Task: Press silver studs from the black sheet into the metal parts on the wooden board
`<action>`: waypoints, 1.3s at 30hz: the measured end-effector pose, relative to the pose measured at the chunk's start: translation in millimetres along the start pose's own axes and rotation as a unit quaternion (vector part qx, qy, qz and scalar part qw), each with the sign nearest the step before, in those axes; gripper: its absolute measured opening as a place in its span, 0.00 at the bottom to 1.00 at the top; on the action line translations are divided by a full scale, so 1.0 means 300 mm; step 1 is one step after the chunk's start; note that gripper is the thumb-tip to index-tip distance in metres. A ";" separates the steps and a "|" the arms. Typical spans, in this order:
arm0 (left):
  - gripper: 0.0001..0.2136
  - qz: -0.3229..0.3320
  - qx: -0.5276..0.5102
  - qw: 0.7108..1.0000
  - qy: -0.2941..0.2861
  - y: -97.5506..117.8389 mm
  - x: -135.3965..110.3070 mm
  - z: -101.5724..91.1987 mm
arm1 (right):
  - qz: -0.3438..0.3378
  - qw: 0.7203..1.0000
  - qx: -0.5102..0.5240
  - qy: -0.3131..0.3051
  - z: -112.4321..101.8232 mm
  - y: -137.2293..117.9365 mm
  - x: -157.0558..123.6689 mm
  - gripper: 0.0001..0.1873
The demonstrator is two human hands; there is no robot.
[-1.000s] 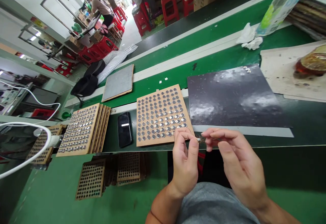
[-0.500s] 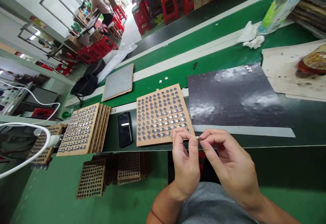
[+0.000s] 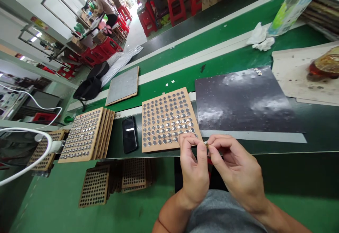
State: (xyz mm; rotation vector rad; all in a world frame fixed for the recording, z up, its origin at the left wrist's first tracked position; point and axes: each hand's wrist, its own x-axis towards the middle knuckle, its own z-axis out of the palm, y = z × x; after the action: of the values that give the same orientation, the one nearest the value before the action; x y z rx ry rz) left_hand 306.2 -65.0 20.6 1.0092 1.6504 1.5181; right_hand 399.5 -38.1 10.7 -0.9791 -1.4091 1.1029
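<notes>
Between the fingertips of my left hand (image 3: 195, 171) and my right hand (image 3: 237, 171) is a small shiny metal piece (image 3: 206, 143), too small to name more exactly. Both hands are closed in a pinch, their tips meeting around it at the bench's front edge. Just behind my left fingers lies a tan board (image 3: 159, 120) with rows of round dark discs; those toward its near right side carry small silvery pieces. A dark sheet (image 3: 241, 102) lies beyond my right hand, with a few small silvery pieces (image 3: 257, 71) at its far right corner.
A black phone (image 3: 129, 134) lies left of the board. Further left stands a stack of filled boards (image 3: 82, 134), near a white curved tube (image 3: 49, 144). A grey panel (image 3: 123, 85), crumpled tissue (image 3: 261, 38) and plastic bottle (image 3: 291, 10) lie further back. A person (image 3: 103, 6) sits in the background.
My hands have barely moved. The right hand has shifted slightly left, its fingers still meeting the left ones around the small metal piece. The boards and sheet are unchanged.
</notes>
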 end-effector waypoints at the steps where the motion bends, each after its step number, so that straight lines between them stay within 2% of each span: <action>1: 0.16 -0.004 -0.005 1.000 -0.002 0.000 0.000 0.000 | 0.002 1.000 0.011 -0.001 -0.004 -0.002 0.003 0.05; 3: 0.17 -0.007 -0.012 1.000 -0.007 0.000 0.001 0.000 | -0.001 0.999 0.036 0.001 -0.013 -0.008 0.009 0.02; 5: 0.18 -0.008 -0.015 1.000 -0.011 0.000 0.000 0.000 | -0.008 0.999 0.042 0.004 -0.020 -0.015 0.014 0.07; 7: 0.18 -0.010 -0.014 1.000 -0.012 0.001 -0.001 0.001 | -0.021 1.000 0.015 0.003 -0.023 -0.019 0.017 0.07; 9: 0.18 -0.011 -0.013 1.000 -0.009 0.003 -0.003 0.002 | -0.036 0.999 -0.021 0.003 -0.022 -0.019 0.017 0.02; 11: 0.17 -0.007 -0.013 1.000 -0.005 0.004 -0.004 0.000 | -0.046 0.998 -0.036 0.010 -0.020 -0.018 0.013 0.04; 26: 0.13 0.059 0.028 0.998 -0.012 0.000 -0.015 -0.015 | 0.068 0.991 0.103 0.046 -0.015 -0.023 0.015 0.09; 29: 0.14 0.057 0.035 0.998 -0.011 0.001 -0.013 -0.016 | 0.070 0.990 0.121 0.033 -0.017 -0.024 0.018 0.11; 34: 0.15 0.047 0.037 0.998 -0.018 0.004 -0.013 -0.022 | 0.057 0.995 0.082 -0.016 -0.019 -0.041 0.037 0.12; 39: 0.16 0.019 0.004 0.999 -0.039 0.003 -0.009 -0.023 | 0.132 0.979 0.140 -0.059 -0.033 0.007 0.035 0.12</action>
State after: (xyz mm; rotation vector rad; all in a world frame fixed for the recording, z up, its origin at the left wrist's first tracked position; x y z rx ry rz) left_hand 301.4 -70.6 22.2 1.0966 1.5926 1.4792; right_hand 408.3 -26.5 11.5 -0.9236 -1.1959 1.5343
